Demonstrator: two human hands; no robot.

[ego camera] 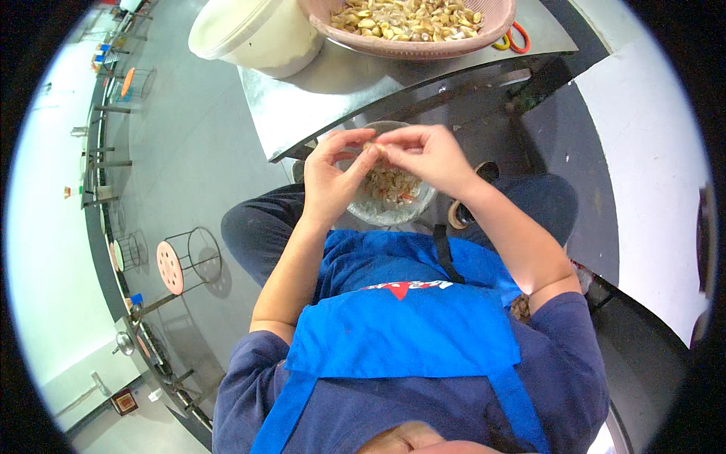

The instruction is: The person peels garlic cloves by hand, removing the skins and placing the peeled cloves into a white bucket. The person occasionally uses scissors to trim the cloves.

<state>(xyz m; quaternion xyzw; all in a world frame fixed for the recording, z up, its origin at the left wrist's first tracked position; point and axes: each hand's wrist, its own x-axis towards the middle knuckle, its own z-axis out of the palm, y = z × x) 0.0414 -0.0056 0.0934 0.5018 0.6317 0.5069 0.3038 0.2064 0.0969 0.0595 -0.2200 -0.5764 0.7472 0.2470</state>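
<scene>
My left hand (334, 173) and my right hand (434, 156) meet at the fingertips, pinching a small pale piece (373, 147) between them. Fingers cover most of that piece, so I cannot tell exactly what it is. Below them, between my knees, stands a round bin lined with clear plastic (388, 218). Thin pale scraps (391, 184) with a few red bits lie inside it. Ahead on the metal table, a pink plastic basket (391, 50) holds many small yellowish-brown pieces (405, 20), with pale skins among them.
A white bucket (278, 48) stands left of the basket on the metal table (334, 96), whose near corner juts towards my hands. Red-handled scissors (520, 38) lie partly hidden at the basket's right. A pink-topped stool (170, 268) stands on the grey floor (187, 142) to the left.
</scene>
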